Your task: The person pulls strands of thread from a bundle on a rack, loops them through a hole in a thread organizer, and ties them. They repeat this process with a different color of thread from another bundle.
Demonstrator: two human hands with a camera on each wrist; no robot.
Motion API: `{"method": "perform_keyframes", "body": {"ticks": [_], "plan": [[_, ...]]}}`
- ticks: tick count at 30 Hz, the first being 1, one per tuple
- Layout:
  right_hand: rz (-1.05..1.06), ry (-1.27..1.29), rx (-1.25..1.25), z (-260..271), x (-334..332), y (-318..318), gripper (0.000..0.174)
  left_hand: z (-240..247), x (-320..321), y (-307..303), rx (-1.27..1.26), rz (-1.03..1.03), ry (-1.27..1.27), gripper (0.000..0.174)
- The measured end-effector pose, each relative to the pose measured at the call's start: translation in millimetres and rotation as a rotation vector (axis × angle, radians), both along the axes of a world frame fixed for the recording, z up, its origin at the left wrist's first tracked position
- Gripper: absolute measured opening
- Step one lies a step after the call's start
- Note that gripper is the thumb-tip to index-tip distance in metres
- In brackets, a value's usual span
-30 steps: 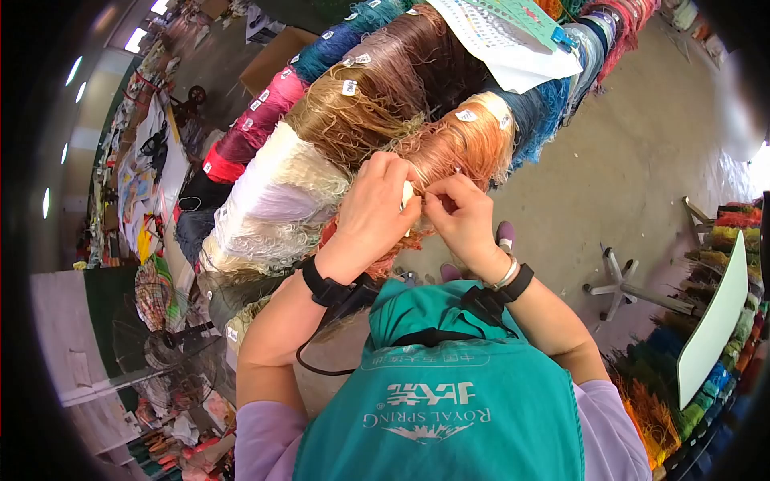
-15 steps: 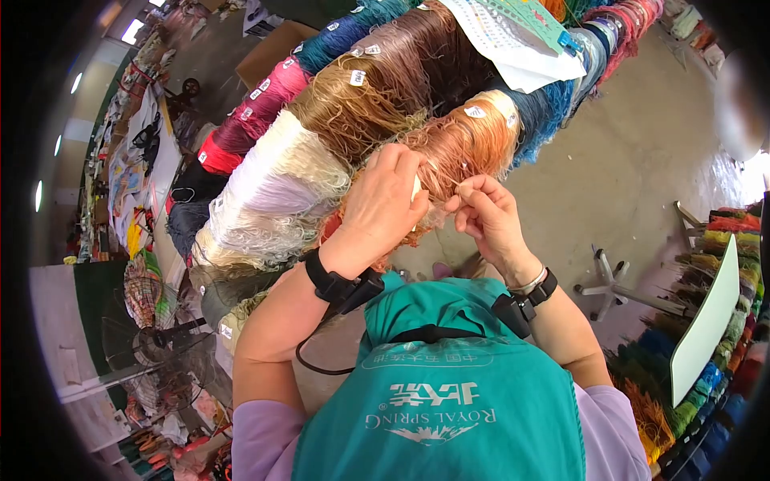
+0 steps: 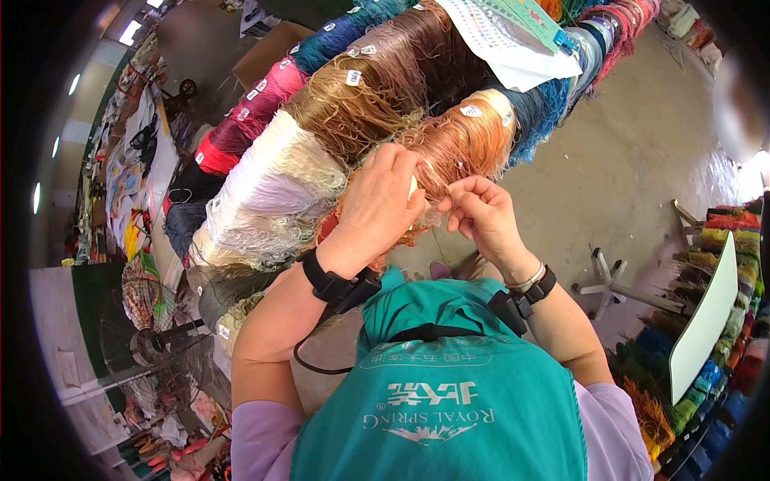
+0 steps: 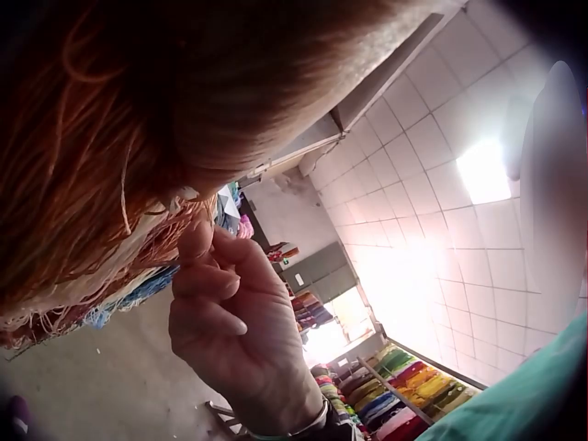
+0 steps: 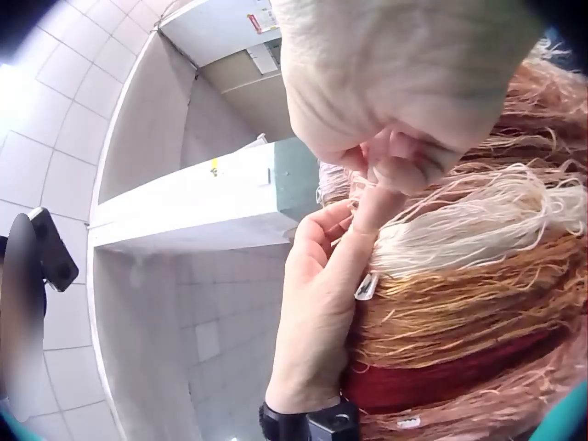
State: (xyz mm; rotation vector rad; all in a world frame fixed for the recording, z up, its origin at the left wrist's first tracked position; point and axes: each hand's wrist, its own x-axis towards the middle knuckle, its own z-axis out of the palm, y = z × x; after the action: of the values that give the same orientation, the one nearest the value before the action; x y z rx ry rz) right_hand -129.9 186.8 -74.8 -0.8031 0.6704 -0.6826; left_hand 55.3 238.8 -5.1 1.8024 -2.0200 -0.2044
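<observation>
Hanging skeins of pinkish-brown thread (image 3: pixel 441 144) lie in front of both hands. The left hand (image 3: pixel 381 196) pinches threads at the near end of these skeins, its fingers bent, with something pale at the thumb. Just right of it, the right hand (image 3: pixel 488 220) pinches a fine strand between thumb and forefinger. In the right wrist view, the left hand (image 5: pixel 317 303) is beside cream thread (image 5: pixel 459 225) and a small white tag (image 5: pixel 366 288); the right hand (image 5: pixel 404 73) meets its fingertips. The left wrist view shows the right hand (image 4: pixel 243 322) with fingers curled.
Cream skeins (image 3: pixel 277 192) and brown-gold skeins (image 3: pixel 345 100) hang at the left. Printed sheets (image 3: pixel 513 56) lie on top of the skeins farther off. A wheeled chair base (image 3: pixel 605 280) stands on the floor at the right, near a rack of coloured yarn (image 3: pixel 726 264).
The right hand has moved right and slightly down, apart from the left hand, with the strand in its fingertips. The left hand has stayed nearly in place.
</observation>
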Motion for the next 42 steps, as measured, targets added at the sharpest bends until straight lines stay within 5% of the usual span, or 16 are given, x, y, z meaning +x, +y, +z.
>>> {"method": "perform_keyframes", "body": {"ticks": [42], "plan": [[-0.007,-0.096,0.034,-3.7,5.8,0.3,0.006,0.6,-1.2,-1.8,0.006,0.002,0.000,0.043]]}}
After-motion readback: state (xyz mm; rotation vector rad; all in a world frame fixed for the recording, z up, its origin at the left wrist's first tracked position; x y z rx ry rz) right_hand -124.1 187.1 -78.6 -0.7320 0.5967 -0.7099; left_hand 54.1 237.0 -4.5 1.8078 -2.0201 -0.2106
